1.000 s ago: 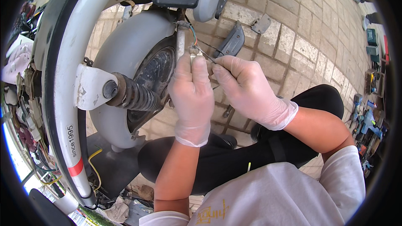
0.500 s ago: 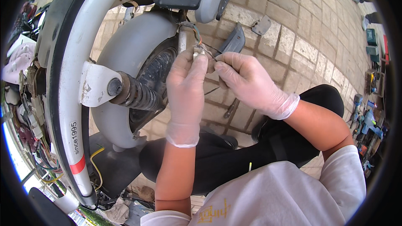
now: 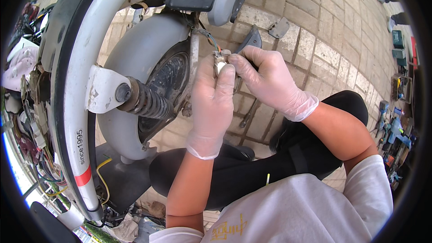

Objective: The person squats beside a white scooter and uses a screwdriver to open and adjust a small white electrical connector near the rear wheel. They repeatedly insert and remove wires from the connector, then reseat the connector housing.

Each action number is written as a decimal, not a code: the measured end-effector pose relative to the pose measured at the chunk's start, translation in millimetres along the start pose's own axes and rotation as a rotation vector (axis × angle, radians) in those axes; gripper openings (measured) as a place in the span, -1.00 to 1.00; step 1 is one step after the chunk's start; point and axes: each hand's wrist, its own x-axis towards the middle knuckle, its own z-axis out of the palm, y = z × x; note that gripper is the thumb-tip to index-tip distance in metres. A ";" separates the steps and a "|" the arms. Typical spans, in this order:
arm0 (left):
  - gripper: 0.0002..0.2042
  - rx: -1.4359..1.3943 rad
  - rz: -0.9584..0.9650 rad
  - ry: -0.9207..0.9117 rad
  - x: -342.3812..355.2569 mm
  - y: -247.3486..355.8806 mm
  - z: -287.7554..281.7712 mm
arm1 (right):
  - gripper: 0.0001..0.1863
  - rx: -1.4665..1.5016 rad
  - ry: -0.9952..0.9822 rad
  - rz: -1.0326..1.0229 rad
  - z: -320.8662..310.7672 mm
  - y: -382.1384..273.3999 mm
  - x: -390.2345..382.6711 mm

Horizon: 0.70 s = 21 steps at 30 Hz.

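Observation:
Both hands wear clear thin gloves and meet in front of a scooter's wheel (image 3: 168,76). My left hand (image 3: 212,99) pinches a small white wire connector (image 3: 220,65) between thumb and fingers. Thin coloured wires (image 3: 213,40) run from it up to the underside of the scooter body. Beside the connector, my right hand (image 3: 272,81) is closed, thumb against forefinger. Its fingertips touch or nearly touch the connector's right side; whatever they grip is too small and hidden to make out.
A grey fender (image 3: 121,58), a shock absorber (image 3: 150,99) and the white frame tube (image 3: 74,108) stand on the left. A dark trim piece (image 3: 250,39), a flat plate (image 3: 279,28) and a slim tool (image 3: 247,114) lie on the paving. Power tools (image 3: 396,130) line the far right; someone's legs show above.
My left hand has shifted slightly right and the connector has moved with it. My right hand has come a little closer; the dark wire seen at its fingertips no longer shows clearly.

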 end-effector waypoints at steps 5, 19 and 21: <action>-0.76 0.034 0.078 0.090 -7.6 -4.8 7.3 | -0.67 0.100 0.041 0.025 11.2 1.2 -3.2; -0.71 0.137 0.075 0.043 -23.1 -12.4 24.8 | -0.57 0.354 -0.059 0.458 -2.2 -6.4 26.2; -0.71 0.074 -0.001 0.110 -23.0 -10.7 15.6 | -0.59 0.149 -0.129 0.403 -14.9 -5.4 29.9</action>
